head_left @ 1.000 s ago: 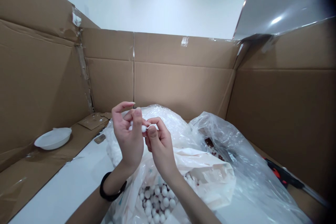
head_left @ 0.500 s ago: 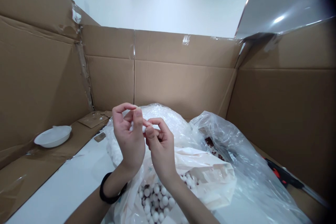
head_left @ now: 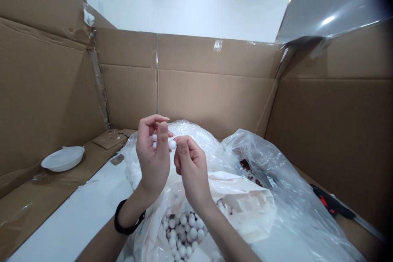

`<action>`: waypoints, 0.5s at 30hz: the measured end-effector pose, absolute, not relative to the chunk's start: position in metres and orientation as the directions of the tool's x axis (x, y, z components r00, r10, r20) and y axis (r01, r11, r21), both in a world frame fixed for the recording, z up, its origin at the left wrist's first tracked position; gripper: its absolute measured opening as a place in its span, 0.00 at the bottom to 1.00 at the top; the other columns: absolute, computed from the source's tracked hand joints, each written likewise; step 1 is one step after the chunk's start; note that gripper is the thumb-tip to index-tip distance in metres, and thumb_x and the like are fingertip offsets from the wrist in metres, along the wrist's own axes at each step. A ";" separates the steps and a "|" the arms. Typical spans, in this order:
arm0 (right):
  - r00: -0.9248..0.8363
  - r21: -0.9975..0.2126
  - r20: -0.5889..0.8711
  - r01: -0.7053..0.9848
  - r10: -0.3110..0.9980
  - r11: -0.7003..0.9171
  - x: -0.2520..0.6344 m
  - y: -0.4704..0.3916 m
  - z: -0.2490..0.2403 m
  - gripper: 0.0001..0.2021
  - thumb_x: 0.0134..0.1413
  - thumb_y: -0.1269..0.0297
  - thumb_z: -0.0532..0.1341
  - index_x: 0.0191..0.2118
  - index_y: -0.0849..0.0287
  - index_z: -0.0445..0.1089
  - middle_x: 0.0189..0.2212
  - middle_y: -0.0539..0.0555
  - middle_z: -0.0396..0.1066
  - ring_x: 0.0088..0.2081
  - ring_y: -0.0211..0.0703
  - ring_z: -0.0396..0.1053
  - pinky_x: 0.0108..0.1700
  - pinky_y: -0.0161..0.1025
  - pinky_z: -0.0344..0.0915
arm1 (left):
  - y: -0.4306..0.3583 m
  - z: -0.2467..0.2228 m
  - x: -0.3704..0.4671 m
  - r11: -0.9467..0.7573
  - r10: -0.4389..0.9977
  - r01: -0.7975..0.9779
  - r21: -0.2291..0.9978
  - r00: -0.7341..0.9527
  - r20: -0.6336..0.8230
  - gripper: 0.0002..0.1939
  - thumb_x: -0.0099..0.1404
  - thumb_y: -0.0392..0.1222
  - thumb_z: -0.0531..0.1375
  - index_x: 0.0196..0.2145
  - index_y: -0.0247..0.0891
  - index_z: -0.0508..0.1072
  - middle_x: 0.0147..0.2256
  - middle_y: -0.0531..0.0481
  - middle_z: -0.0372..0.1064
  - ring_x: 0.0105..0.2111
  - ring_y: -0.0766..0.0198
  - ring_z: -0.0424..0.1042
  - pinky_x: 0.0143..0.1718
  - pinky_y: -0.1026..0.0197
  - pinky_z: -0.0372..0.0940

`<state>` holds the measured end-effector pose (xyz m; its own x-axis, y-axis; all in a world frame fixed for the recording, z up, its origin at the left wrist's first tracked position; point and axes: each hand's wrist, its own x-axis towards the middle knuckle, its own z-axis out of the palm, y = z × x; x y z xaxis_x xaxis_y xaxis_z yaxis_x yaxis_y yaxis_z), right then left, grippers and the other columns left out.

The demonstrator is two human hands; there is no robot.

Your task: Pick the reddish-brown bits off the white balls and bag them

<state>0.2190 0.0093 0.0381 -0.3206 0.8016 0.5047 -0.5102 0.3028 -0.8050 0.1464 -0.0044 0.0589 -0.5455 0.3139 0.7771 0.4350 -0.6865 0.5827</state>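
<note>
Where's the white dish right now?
In the head view, the white dish sits at the left, on the brown cardboard beside the white tabletop, well to the left of the left hand.

You have plain white balls (head_left: 172,145) in your grasp, and more white balls (head_left: 182,229) below, in a milky white bag (head_left: 254,215) printed with a small teal star (head_left: 175,196). Your wristband (head_left: 118,217) is solid black. To your right, the clear plastic (head_left: 294,196) shows dark reddish-brown patches (head_left: 245,166), and the tool (head_left: 333,206) is black with red. You face plain brown cardboard (head_left: 215,94); the dish (head_left: 63,159) at your left is white
</note>
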 end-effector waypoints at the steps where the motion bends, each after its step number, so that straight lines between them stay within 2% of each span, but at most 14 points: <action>1: -0.346 -0.813 0.473 -0.527 0.810 0.249 0.220 0.011 0.039 0.16 0.58 0.50 0.55 0.30 0.57 0.65 0.14 0.41 0.47 0.17 0.30 0.41 0.18 0.30 0.42 | -0.005 0.060 0.144 -0.685 0.331 0.433 0.586 -0.532 0.780 0.10 0.68 0.47 0.53 0.38 0.38 0.68 0.29 0.54 0.63 0.21 0.73 0.62 0.20 0.69 0.58; 4: -0.378 -0.804 0.418 -0.577 0.826 0.142 0.226 0.015 0.042 0.17 0.58 0.48 0.54 0.29 0.57 0.63 0.12 0.39 0.45 0.16 0.29 0.38 0.17 0.30 0.40 | -0.007 0.063 0.136 -0.670 0.366 0.515 0.535 -0.398 0.841 0.11 0.67 0.47 0.54 0.39 0.39 0.72 0.23 0.57 0.60 0.18 0.74 0.58 0.19 0.69 0.56; 8: -0.314 -0.777 0.434 -0.604 0.845 0.175 0.234 0.018 0.047 0.19 0.58 0.48 0.54 0.25 0.58 0.59 0.12 0.40 0.47 0.16 0.29 0.38 0.17 0.30 0.40 | -0.008 0.066 0.131 -0.673 0.482 0.567 0.475 -0.150 0.863 0.07 0.65 0.44 0.59 0.37 0.40 0.75 0.20 0.58 0.62 0.18 0.73 0.58 0.20 0.69 0.56; 11: -0.291 -0.782 0.460 -0.581 0.839 0.227 0.237 0.017 0.049 0.19 0.59 0.48 0.54 0.25 0.58 0.61 0.12 0.40 0.47 0.16 0.29 0.39 0.17 0.29 0.40 | -0.008 0.065 0.134 -0.717 0.504 0.496 0.489 -0.116 0.856 0.06 0.65 0.41 0.59 0.34 0.40 0.75 0.22 0.57 0.67 0.19 0.73 0.59 0.19 0.69 0.56; 15: -0.307 -0.798 0.481 -0.542 0.822 0.264 0.240 0.016 0.051 0.20 0.60 0.49 0.53 0.26 0.59 0.63 0.12 0.40 0.47 0.16 0.28 0.40 0.17 0.29 0.41 | -0.009 0.065 0.136 -0.752 0.482 0.436 0.494 -0.147 0.864 0.05 0.63 0.39 0.61 0.30 0.38 0.75 0.22 0.56 0.68 0.19 0.73 0.60 0.18 0.69 0.56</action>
<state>0.2401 0.0160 0.0513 -0.3066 0.8216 0.4806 -0.5425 0.2641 -0.7975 0.1364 -0.0089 0.0649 -0.1474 0.4821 0.8636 0.4358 -0.7522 0.4943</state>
